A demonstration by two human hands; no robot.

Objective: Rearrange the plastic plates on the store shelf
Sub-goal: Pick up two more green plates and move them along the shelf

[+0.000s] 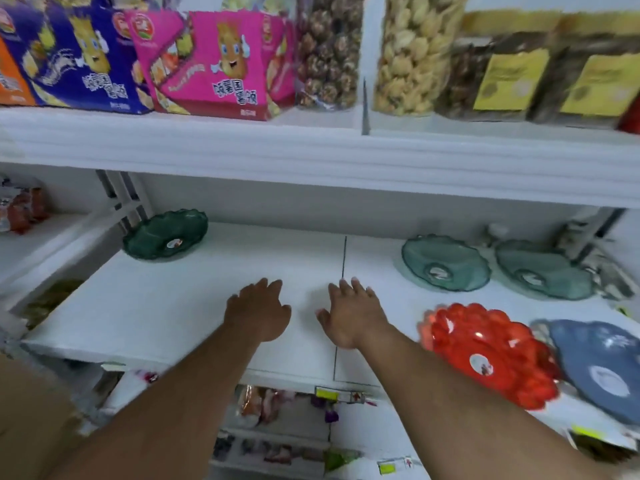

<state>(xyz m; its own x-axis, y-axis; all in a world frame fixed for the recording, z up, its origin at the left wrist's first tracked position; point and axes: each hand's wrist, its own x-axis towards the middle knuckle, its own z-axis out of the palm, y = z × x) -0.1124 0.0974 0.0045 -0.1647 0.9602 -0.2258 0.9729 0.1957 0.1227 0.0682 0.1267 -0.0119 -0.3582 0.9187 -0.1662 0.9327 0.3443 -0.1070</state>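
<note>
A dark green plastic plate (pixel 166 234) sits at the back left of the white shelf (pixel 173 306). Two pale teal plates (pixel 445 262) (pixel 542 270) lie side by side at the back right. A red scalloped plate (pixel 488 355) rests at the front right, with a blue-grey plate (pixel 599 368) beside it at the right edge. My left hand (pixel 258 311) and my right hand (pixel 349 311) hover palm-down over the bare middle of the shelf, fingers spread, holding nothing. Neither hand touches a plate.
The shelf above (pixel 311 150) carries purple and pink snack boxes (pixel 221 64), clear bags of snacks (pixel 408 53) and packets with yellow labels (pixel 509 77). Packaged goods (pixel 20 209) sit in the left bay. Price tags (pixel 332 394) line the front edge, with more goods below.
</note>
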